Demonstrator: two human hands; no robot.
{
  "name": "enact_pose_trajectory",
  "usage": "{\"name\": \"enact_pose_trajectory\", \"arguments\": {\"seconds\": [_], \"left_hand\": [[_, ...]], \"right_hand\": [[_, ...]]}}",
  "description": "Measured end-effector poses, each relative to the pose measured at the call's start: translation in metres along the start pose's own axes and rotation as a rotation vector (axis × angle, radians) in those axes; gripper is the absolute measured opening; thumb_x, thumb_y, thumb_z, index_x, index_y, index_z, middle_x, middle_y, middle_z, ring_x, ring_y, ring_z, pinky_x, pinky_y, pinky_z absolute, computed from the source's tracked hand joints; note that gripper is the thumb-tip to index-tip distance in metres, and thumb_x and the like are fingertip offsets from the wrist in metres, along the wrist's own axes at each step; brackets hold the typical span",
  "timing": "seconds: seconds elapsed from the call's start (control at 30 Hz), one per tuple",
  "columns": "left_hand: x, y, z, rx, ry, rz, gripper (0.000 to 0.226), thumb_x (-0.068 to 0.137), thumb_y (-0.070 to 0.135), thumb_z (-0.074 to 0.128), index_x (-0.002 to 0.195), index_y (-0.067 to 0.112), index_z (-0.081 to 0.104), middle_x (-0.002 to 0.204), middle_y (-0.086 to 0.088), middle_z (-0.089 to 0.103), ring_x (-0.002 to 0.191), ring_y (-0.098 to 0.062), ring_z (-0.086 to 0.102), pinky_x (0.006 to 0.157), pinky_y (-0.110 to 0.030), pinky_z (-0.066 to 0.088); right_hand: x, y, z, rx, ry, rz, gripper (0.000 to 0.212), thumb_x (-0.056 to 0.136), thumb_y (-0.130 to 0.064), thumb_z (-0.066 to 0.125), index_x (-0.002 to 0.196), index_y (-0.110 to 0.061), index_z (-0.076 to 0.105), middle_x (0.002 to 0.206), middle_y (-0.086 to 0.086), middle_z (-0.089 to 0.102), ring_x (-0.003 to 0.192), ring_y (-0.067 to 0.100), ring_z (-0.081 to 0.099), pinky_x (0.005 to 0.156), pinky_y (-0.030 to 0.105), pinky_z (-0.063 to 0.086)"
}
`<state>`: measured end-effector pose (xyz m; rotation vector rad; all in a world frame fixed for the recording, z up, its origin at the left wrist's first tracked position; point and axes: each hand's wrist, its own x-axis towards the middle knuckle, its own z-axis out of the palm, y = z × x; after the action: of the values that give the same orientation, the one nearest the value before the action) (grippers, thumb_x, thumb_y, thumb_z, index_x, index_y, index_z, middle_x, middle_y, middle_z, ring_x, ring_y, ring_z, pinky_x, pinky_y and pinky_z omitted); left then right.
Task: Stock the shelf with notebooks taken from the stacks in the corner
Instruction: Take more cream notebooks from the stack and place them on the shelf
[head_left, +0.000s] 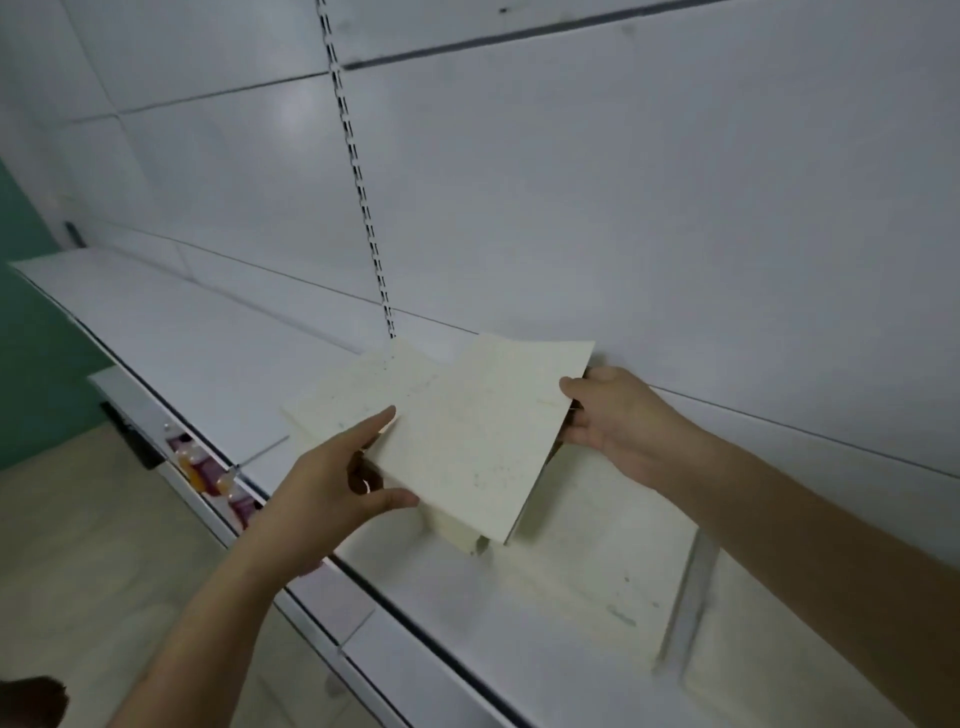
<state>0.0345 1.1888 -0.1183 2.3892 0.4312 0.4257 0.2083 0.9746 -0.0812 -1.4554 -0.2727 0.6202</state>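
Observation:
A cream notebook (483, 441) with a speckled cover is tilted above the white shelf (218, 343). My left hand (337, 483) grips its near left edge, thumb under the corner and a finger stretched along the side. My right hand (613, 415) pinches its far right edge. A second cream notebook (353, 389) lies behind it to the left, resting on the shelf. More cream notebooks (613, 525) lie flat on the shelf under and to the right of the held one.
A white back panel (623, 208) with a slotted upright (358, 171) rises behind the shelf. Below the shelf's front edge, small bottles (202, 467) show on a lower level. Beige floor (78, 571) lies at the left.

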Motion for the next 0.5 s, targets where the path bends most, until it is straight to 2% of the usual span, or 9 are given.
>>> {"name": "enact_pose_trajectory", "arguments": {"seconds": [0.1,0.17,0.2,0.27,0.33,0.37,0.43,0.5], "left_hand": [[0.028,-0.023,-0.01,0.109,-0.061,0.051,0.092,0.065,0.057,0.076,0.145,0.044,0.032,0.091,0.013,0.059,0.078,-0.003,0.053,0.071,-0.015,0.042],[0.042,-0.035,-0.011,0.274,-0.18,0.144,0.101,0.06,0.08,0.059,0.148,0.041,0.026,0.101,0.02,0.055,0.095,-0.007,0.044,0.08,-0.02,0.036],[0.047,-0.042,-0.01,0.363,-0.241,0.187,0.104,0.059,0.087,0.051,0.149,0.041,0.024,0.099,0.021,0.053,0.097,-0.009,0.037,0.082,-0.023,0.032],[0.059,-0.053,-0.006,0.461,-0.329,0.233,0.099,0.067,0.08,0.056,0.151,0.039,0.021,0.098,0.019,0.052,0.096,-0.011,0.032,0.083,-0.026,0.03],[0.07,-0.058,-0.003,0.476,-0.343,0.293,0.094,0.074,0.068,0.065,0.152,0.035,0.022,0.103,0.014,0.055,0.094,-0.013,0.032,0.084,-0.028,0.032],[0.073,-0.056,-0.004,0.467,-0.34,0.318,0.095,0.074,0.064,0.068,0.152,0.033,0.023,0.104,0.011,0.058,0.094,-0.014,0.033,0.083,-0.028,0.033],[0.078,-0.053,-0.005,0.446,-0.354,0.334,0.097,0.073,0.061,0.072,0.151,0.03,0.023,0.099,0.004,0.057,0.098,-0.017,0.039,0.081,-0.029,0.035],[0.08,-0.052,-0.006,0.451,-0.367,0.306,0.103,0.071,0.06,0.074,0.151,0.029,0.018,0.099,-0.001,0.054,0.1,-0.02,0.045,0.076,-0.027,0.037]], "right_hand": [[0.019,0.006,0.016,0.026,0.061,0.059,0.028,0.098,-0.001,0.044,0.123,0.0,0.056,0.109,0.01,0.069,0.099,0.023,0.066,0.086,0.034,0.054],[0.024,0.011,0.025,0.073,0.053,0.17,0.029,0.096,-0.007,0.05,0.124,-0.001,0.055,0.116,0.018,0.066,0.105,0.026,0.065,0.098,0.039,0.049],[0.025,0.012,0.03,0.082,0.046,0.232,0.026,0.095,-0.009,0.052,0.119,-0.001,0.056,0.116,0.02,0.066,0.104,0.028,0.064,0.1,0.04,0.047],[0.025,0.013,0.041,0.033,0.09,0.31,0.014,0.092,-0.013,0.056,0.104,-0.005,0.053,0.103,0.014,0.063,0.095,0.03,0.061,0.091,0.037,0.048],[0.028,0.013,0.051,-0.036,0.183,0.335,0.02,0.09,-0.017,0.06,0.105,-0.009,0.05,0.109,0.011,0.049,0.085,0.026,0.051,0.076,0.034,0.043],[0.03,0.014,0.055,-0.057,0.226,0.336,0.03,0.088,-0.019,0.062,0.114,-0.01,0.048,0.119,0.012,0.045,0.088,0.025,0.048,0.077,0.034,0.041],[0.033,0.017,0.063,-0.049,0.269,0.373,0.05,0.088,-0.019,0.061,0.132,-0.011,0.039,0.136,0.015,0.039,0.101,0.029,0.048,0.091,0.038,0.037],[0.036,0.023,0.073,-0.023,0.281,0.421,0.063,0.085,-0.019,0.062,0.14,-0.011,0.033,0.13,0.012,0.04,0.103,0.03,0.047,0.094,0.04,0.034]]}}
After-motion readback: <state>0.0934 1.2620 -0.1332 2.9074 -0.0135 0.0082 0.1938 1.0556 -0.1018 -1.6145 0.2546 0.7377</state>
